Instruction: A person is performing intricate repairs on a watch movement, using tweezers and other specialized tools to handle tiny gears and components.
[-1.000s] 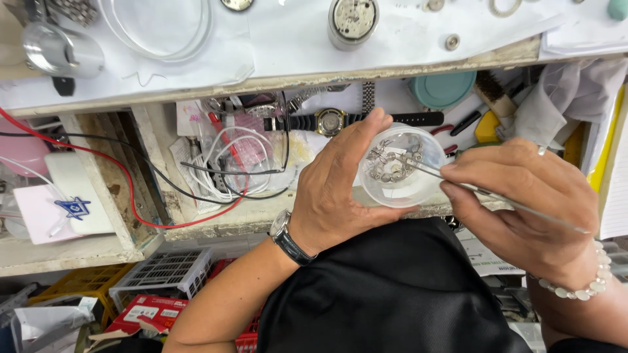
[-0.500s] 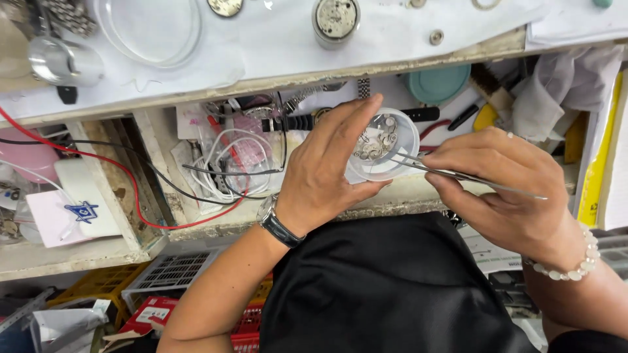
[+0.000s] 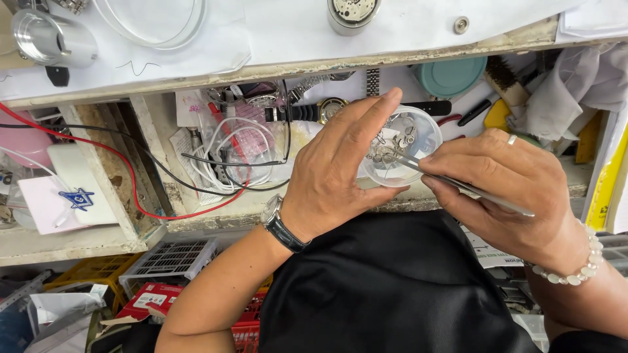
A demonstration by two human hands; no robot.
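Two hands are at work over the open drawer beneath the bench top. We find the left hand closed around a small clear round dish, fingers along its far edge and thumb under its near edge, holding it tilted just above the drawer front. Several small metal watch parts lie clustered in the dish. We note the right hand pinched shut on a pair of fine metal tweezers, whose tips reach in among those parts; whether a piece is already caught between the tips we cannot tell at this size. We judge the sorting or picking to be under way, not finished: the parts are in the dish, and none is lifted clear of it. On the bench top a watch movement sits in a round holder, well apart from the dish. A wristwatch with a dark strap lies in the drawer, just behind the left fingers.
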